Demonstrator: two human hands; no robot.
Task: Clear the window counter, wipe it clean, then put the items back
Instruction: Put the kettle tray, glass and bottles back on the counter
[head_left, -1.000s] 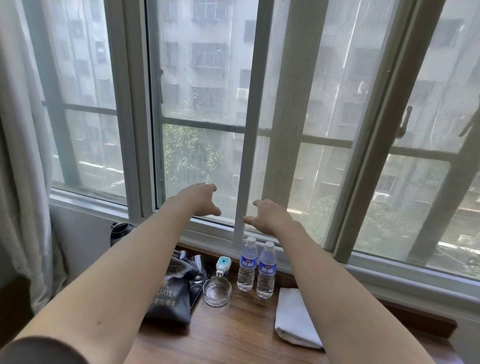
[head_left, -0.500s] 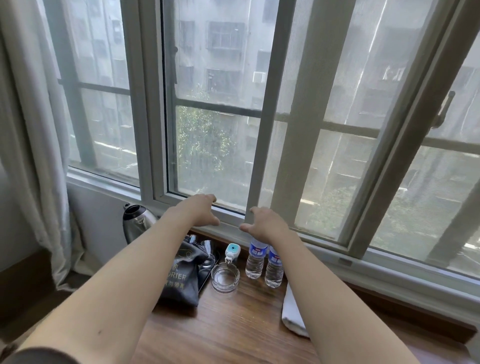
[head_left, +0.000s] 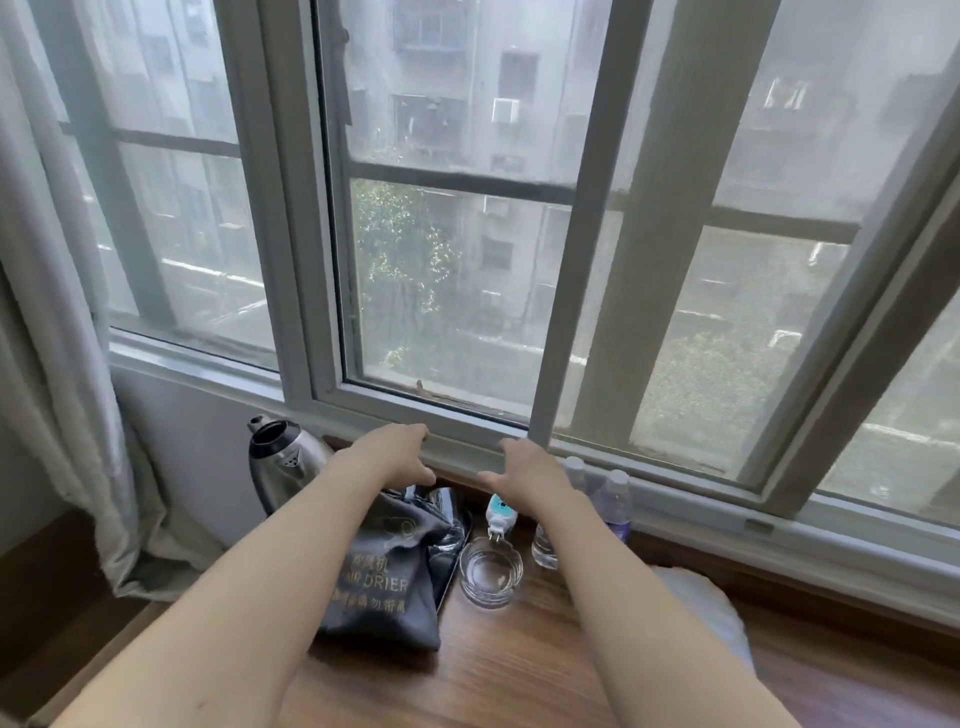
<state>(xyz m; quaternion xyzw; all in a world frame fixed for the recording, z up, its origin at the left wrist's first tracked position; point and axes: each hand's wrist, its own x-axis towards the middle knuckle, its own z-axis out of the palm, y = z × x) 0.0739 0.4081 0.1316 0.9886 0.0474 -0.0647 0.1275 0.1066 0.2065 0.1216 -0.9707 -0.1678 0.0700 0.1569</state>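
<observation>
Above the wooden counter (head_left: 519, 675), both arms outstretched, left hand (head_left: 395, 457) and right hand (head_left: 524, 470) empty, grip released.

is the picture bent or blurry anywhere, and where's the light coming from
Head view: wide-angle bending makes the window frame uprights lean outward toward the edges; daylight comes through hazy glass, so the buildings outside look washed out; the white cloth at the right arm is soft and blurred, and the water bottles are slightly soft; the lettering on the hair drier bag stays readable.

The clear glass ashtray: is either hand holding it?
No: the clear glass ashtray sits untouched on the counter, both hands up by the window frame.
</observation>
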